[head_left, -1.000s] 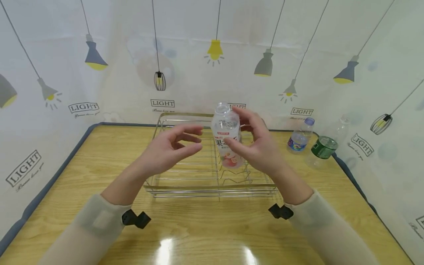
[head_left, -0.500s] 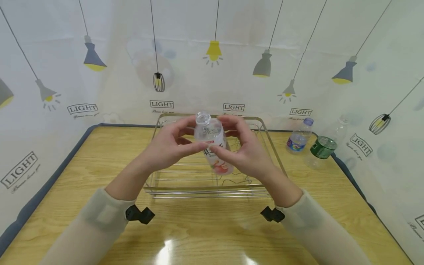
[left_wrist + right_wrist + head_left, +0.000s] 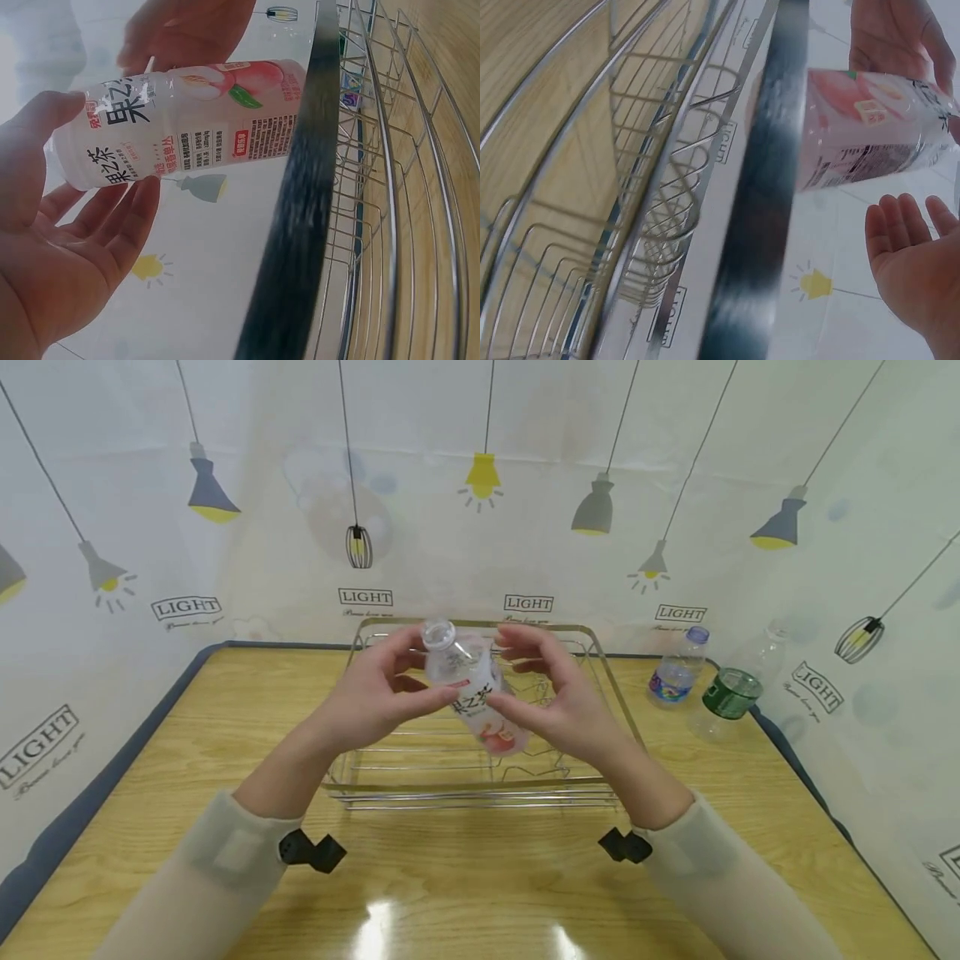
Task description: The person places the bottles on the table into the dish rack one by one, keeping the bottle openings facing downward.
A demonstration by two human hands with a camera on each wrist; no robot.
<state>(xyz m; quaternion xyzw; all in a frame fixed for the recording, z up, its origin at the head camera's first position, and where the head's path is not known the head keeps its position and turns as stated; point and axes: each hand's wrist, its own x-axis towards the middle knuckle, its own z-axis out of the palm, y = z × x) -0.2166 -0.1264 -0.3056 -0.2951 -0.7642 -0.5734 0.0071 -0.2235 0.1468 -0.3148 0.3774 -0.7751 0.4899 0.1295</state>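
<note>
A clear plastic drink bottle [image 3: 480, 702] without a cap, its white and pink label printed with peaches, is held in the air above a wire dish rack [image 3: 420, 787]. Its neck leans to the left in the head view. My left hand [image 3: 386, 685] grips the bottle near its shoulder, thumb on the near side and fingers behind; the left wrist view shows this hand [image 3: 75, 262] around the bottle [image 3: 202, 120]. On the other side, my right hand [image 3: 573, 702] has loosely spread fingers, its thumb close to the label. In the right wrist view its fingers [image 3: 900, 225] stand apart from the bottle.
At the back right of the wooden table [image 3: 450, 877] stand a small bottle with a blue label [image 3: 672, 681] and a clear bottle with a green label [image 3: 731, 693]. A curtain [image 3: 420, 460] printed with lamps encloses the table.
A second ago the right hand alone held the bottle. It moved left to the left hand, which took hold. The bottle has tilted further left, and the right fingers have loosened off it.
</note>
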